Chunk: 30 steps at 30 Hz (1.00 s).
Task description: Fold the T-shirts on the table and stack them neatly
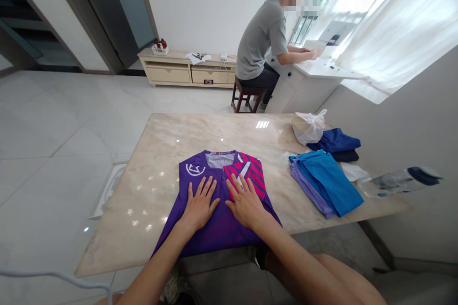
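Purple sports jersey with a pink striped panel (218,231) lies flat on the pale marble desk (153,152), directly under both of your hands. Its collar points away from you and its lower edge hangs a little over the near edge of the desk.

Your left hand (198,205) rests on the purple half, palm down, with the fingers straight and spread. Your right hand (246,204) lies just beside it in the same way, with its fingertips on the pink stripes. The two hands are close together but not touching. Neither one is closed around anything; they only press flat on the cloth.

To the right of your right hand, well apart from it, lies a folded stack of bright blue and lilac cloths (327,183). Beyond that stack are a dark blue folded cloth (338,142) and a white plastic bag (307,126). Further to the right is a clear plastic bottle with a dark blue cap (400,182).

Far beyond your hands, another person in a grey T-shirt (259,38) sits on a dark wooden stool (246,96) at a white counter (322,69).
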Available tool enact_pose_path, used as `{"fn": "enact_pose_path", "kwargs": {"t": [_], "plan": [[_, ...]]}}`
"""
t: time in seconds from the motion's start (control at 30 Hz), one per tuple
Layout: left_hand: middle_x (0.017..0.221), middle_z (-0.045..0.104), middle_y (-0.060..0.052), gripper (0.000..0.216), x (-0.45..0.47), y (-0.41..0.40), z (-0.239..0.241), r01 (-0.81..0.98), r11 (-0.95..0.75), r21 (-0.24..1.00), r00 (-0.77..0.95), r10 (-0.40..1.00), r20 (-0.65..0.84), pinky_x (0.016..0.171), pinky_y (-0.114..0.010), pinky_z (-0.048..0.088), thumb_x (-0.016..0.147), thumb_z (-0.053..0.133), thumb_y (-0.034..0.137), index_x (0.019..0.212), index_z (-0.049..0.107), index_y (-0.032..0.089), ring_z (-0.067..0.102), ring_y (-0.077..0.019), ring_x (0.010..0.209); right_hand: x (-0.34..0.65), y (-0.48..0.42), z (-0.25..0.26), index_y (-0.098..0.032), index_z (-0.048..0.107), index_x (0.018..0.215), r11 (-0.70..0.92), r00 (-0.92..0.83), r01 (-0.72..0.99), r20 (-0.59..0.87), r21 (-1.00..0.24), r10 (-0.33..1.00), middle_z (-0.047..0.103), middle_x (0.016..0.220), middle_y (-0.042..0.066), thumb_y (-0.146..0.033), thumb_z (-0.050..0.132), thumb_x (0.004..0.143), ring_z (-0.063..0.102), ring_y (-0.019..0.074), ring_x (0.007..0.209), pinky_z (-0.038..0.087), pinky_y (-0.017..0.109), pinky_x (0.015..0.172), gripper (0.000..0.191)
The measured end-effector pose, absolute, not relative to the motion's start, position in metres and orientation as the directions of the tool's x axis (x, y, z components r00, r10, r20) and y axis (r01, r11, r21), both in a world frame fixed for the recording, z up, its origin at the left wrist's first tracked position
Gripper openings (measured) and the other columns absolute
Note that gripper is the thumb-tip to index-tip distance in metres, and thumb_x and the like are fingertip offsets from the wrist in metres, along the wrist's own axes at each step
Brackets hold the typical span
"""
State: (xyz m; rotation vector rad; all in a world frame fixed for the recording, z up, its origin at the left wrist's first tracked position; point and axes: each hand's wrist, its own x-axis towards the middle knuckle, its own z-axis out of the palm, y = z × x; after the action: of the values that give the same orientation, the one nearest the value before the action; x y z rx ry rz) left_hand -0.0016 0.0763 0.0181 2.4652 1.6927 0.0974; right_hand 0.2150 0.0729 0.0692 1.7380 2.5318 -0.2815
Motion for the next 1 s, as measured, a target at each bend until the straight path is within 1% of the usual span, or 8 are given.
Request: {"fn": "enact_pose_path", "kwargs": {"t": [0.13, 0.3, 0.4, 0.5, 0.6, 0.7, 0.8, 1.0], "plan": [[0.185, 0.034, -0.011, 0.066, -0.004, 0.073, 0.017, 0.929, -0.335, 0.158, 0.344, 0.939, -0.031, 0.135, -0.078, 0.018, 0.115, 0.04, 0.045, 0.179, 0.034, 0.03, 0.025, -0.0352, 0.174, 0.209, 0.074, 0.069, -0.022, 0.044, 0.176, 0.323, -0.338, 0.939, -0.145, -0.118, 0.93, 0.025, 0.185, 0.014, -0.047, 0.055, 0.111, 0.022, 0.0417, 0.173, 0.019, 0.068, 0.139, 0.071], [0.184, 0.034, -0.011, 0.066, -0.009, 0.066, 0.018, 0.933, -0.326, 0.149, 0.334, 0.942, -0.031, 0.135, -0.078, 0.019, 0.114, 0.041, 0.044, 0.179, 0.034, 0.03, 0.026, -0.0357, 0.173, 0.216, 0.078, 0.059, -0.024, 0.046, 0.175, 0.286, -0.299, 0.954, -0.204, -0.09, 0.932, 0.03, 0.184, 0.015, -0.049, 0.057, 0.11, 0.027, 0.0414, 0.172, 0.023, 0.067, 0.137, 0.071], [0.185, 0.032, -0.01, 0.067, -0.011, 0.064, 0.018, 0.933, -0.331, 0.144, 0.341, 0.939, -0.049, 0.136, -0.077, 0.019, 0.114, 0.04, 0.045, 0.179, 0.033, 0.029, 0.025, -0.0352, 0.174, 0.217, 0.077, 0.059, -0.024, 0.046, 0.175, 0.236, -0.245, 0.97, -0.227, -0.065, 0.943, 0.035, 0.182, 0.016, -0.05, 0.054, 0.111, 0.033, 0.0423, 0.169, 0.03, 0.067, 0.135, 0.069], [0.185, 0.032, -0.011, 0.067, -0.012, 0.064, 0.018, 0.93, -0.338, 0.142, 0.347, 0.937, -0.042, 0.135, -0.077, 0.021, 0.114, 0.041, 0.045, 0.179, 0.033, 0.028, 0.026, -0.0362, 0.173, 0.215, 0.075, 0.063, -0.025, 0.045, 0.175, 0.181, -0.185, 0.983, -0.263, -0.039, 0.947, 0.033, 0.183, 0.016, -0.05, 0.054, 0.111, 0.045, 0.0449, 0.162, 0.042, 0.066, 0.127, 0.069], [0.185, 0.034, -0.011, 0.068, -0.011, 0.065, 0.017, 0.927, -0.344, 0.15, 0.351, 0.936, -0.025, 0.136, -0.074, 0.024, 0.113, 0.042, 0.044, 0.179, 0.034, 0.03, 0.027, -0.0365, 0.173, 0.212, 0.074, 0.064, -0.024, 0.046, 0.175, 0.142, -0.147, 0.989, -0.294, -0.039, 0.944, 0.034, 0.183, 0.018, -0.048, 0.055, 0.111, 0.052, 0.0456, 0.157, 0.049, 0.064, 0.121, 0.069], [0.185, 0.034, -0.011, 0.068, -0.01, 0.065, 0.017, 0.926, -0.342, 0.159, 0.35, 0.937, -0.024, 0.137, -0.071, 0.026, 0.113, 0.044, 0.044, 0.179, 0.035, 0.029, 0.028, -0.0365, 0.173, 0.212, 0.074, 0.06, -0.024, 0.05, 0.172, 0.173, -0.175, 0.984, -0.286, -0.032, 0.942, 0.043, 0.178, 0.021, -0.046, 0.056, 0.11, 0.051, 0.0453, 0.156, 0.049, 0.066, 0.119, 0.066], [0.183, 0.037, -0.012, 0.067, -0.01, 0.066, 0.018, 0.928, -0.332, 0.168, 0.339, 0.941, -0.014, 0.138, -0.067, 0.029, 0.113, 0.047, 0.045, 0.177, 0.039, 0.027, 0.03, -0.0365, 0.172, 0.212, 0.075, 0.057, -0.023, 0.055, 0.169, 0.188, -0.183, 0.982, -0.271, -0.008, 0.945, 0.047, 0.175, 0.023, -0.045, 0.057, 0.109, 0.055, 0.0463, 0.152, 0.05, 0.066, 0.117, 0.064], [0.179, 0.045, -0.014, 0.062, -0.02, 0.069, 0.032, 0.926, -0.322, 0.195, 0.331, 0.944, -0.011, 0.136, -0.058, 0.037, 0.115, 0.043, 0.045, 0.171, 0.05, 0.02, 0.041, -0.0333, 0.167, 0.215, 0.078, 0.067, -0.023, 0.062, 0.162, 0.196, -0.188, 0.981, -0.275, 0.001, 0.943, 0.055, 0.17, 0.023, -0.045, 0.059, 0.107, 0.064, 0.0444, 0.142, 0.056, 0.056, 0.11, 0.059]]}}
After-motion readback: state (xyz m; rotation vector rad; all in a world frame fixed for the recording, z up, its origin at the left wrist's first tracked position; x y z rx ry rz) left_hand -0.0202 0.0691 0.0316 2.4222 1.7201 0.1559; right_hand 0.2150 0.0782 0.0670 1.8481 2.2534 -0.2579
